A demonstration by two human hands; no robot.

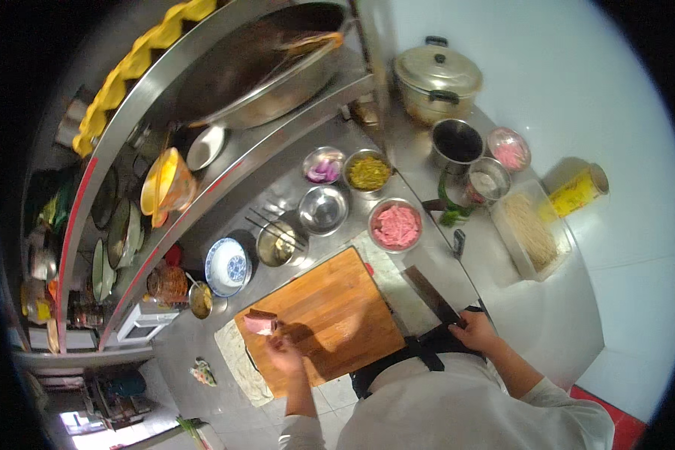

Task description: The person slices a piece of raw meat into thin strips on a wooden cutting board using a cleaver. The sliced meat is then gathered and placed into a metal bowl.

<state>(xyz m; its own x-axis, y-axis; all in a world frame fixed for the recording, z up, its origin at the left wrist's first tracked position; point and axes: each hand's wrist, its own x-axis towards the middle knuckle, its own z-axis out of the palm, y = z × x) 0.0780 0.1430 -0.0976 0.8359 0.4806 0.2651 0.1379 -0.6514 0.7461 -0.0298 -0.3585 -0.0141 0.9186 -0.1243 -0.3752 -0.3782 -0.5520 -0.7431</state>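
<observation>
My left hand (286, 355) reaches over the left part of a wooden cutting board (337, 315). Its fingertips are closed on the near right end of a piece of pink raw meat (260, 323) with a darker side. In my right hand (477, 331) is the handle of a cleaver (432, 292), held right of the board with its dark blade pointing away from me. Just beyond the board's far right corner stands a metal bowl of sliced raw meat (395, 225).
Behind the board are a metal bowl with chopsticks (277, 244), an empty metal bowl (323, 210), sliced onion (323, 170) and chopped greens (369, 172). A blue-and-white bowl (229, 267) stands left. Noodles fill a plastic box (529, 233) at right. A steel shelf (281, 132) overhangs the back.
</observation>
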